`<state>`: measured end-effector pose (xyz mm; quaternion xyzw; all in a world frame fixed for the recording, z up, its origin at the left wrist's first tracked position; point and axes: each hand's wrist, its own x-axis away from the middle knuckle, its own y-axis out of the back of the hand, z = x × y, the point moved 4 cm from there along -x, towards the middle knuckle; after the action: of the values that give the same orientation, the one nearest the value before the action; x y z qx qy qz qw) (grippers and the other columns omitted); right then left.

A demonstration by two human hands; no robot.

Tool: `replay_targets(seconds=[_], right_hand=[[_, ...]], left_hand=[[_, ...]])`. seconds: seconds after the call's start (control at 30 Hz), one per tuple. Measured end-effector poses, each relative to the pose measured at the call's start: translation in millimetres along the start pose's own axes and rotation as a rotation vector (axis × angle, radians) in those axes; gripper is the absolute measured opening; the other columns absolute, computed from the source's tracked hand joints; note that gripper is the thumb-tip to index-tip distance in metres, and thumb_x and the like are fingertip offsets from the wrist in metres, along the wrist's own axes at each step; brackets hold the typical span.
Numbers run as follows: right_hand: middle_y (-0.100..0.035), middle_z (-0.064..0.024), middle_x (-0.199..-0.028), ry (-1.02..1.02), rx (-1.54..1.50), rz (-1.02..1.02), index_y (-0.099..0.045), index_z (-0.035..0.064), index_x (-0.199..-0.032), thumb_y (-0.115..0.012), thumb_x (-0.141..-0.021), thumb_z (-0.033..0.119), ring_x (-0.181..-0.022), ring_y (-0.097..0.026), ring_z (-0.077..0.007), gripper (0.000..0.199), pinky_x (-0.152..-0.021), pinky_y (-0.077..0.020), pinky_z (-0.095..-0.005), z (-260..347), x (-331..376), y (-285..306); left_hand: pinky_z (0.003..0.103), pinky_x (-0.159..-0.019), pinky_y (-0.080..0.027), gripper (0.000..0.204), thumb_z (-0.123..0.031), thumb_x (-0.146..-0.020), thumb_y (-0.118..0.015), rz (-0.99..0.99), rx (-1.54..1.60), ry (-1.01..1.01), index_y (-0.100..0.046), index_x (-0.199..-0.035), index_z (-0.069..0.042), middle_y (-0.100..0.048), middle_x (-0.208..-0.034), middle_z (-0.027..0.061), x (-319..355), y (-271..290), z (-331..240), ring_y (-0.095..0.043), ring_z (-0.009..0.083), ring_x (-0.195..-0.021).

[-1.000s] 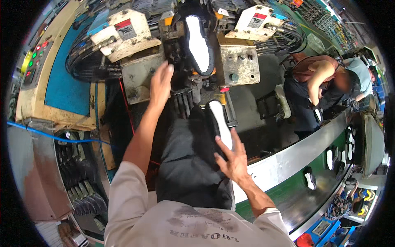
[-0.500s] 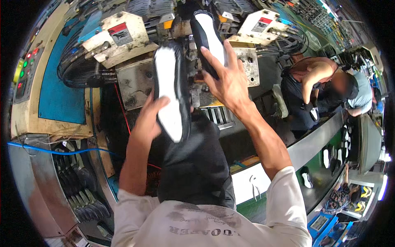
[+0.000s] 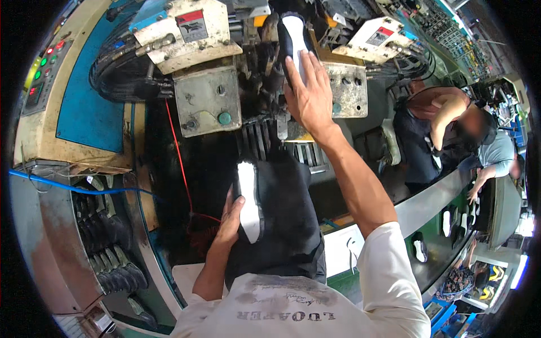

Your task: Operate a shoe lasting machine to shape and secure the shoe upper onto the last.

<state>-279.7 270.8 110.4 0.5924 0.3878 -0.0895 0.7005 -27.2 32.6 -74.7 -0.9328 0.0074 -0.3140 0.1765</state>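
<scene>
Over my lap, my left hand (image 3: pixel 230 219) grips a black shoe upper (image 3: pixel 248 203) by its side, white underside facing up, thumb on the white. Ahead at the machine, a second black shoe upper (image 3: pixel 293 35) lies with its white bottom up and its far end between the machine's parts. My right hand (image 3: pixel 311 93) rests over the near end of that shoe upper, fingers along the white bottom and thumb toward its left side. The machine parts beneath it are partly hidden by my hand.
Metal plates with green buttons (image 3: pixel 225 118) flank the machine's middle. A control panel (image 3: pixel 42 76) stands at the left, above a rack of dark shoe-shaped pieces (image 3: pixel 115 270). On the right, a conveyor (image 3: pixel 403 262) carries several shoe uppers, and a co-worker (image 3: pixel 434 129) bends nearby.
My left hand has drawn its shoe upper back from the machine to above my lap. My right hand stays on the other shoe upper, its fingers now closer together. The view has shifted slightly.
</scene>
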Motion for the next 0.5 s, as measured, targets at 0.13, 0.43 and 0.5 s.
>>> replay_targets(seconds=[0.13, 0.43, 0.5], right_hand=[[-0.053, -0.0292, -0.154, 0.000, 0.029, -0.031, -0.058, 0.0030, -0.149, -0.065, -0.095, 0.016, -0.145, -0.049, -0.0445, 0.057, -0.125, -0.0356, -0.0532, 1.2, -8.2, -3.7], [-0.057, -0.0260, -0.152, 0.020, 0.131, -0.065, -0.060, 0.0033, -0.148, -0.061, -0.096, 0.021, -0.145, -0.051, -0.0404, 0.055, -0.126, -0.0350, -0.0497, -55.6, -100.7, -71.4], [-0.060, -0.0262, -0.149, 0.024, 0.199, -0.152, -0.061, 0.0028, -0.145, -0.060, -0.097, 0.020, -0.143, -0.054, -0.0398, 0.051, -0.125, -0.0359, -0.0499, -76.5, -119.1, -87.3]], left_hand=[[0.041, -0.128, -0.028, 0.081, -0.036, -0.107, -0.061, 0.000, -0.192, -0.061, -0.023, -0.172, -0.007, -0.035, -0.171, 0.0158, -7.6, -6.6, -8.3, -0.035, 0.0287, -0.157], [0.040, -0.128, -0.027, 0.079, -0.029, -0.106, -0.062, -0.089, -0.173, 0.063, -0.025, -0.172, -0.008, -0.036, -0.171, 0.0145, -10.0, -21.6, -25.0, -0.036, 0.0267, -0.156], [0.039, -0.127, -0.028, 0.079, -0.026, -0.105, -0.063, -0.046, -0.175, 0.051, -0.025, -0.172, -0.008, -0.038, -0.169, 0.0148, -13.6, -30.5, -33.1, -0.039, 0.0268, -0.153]])
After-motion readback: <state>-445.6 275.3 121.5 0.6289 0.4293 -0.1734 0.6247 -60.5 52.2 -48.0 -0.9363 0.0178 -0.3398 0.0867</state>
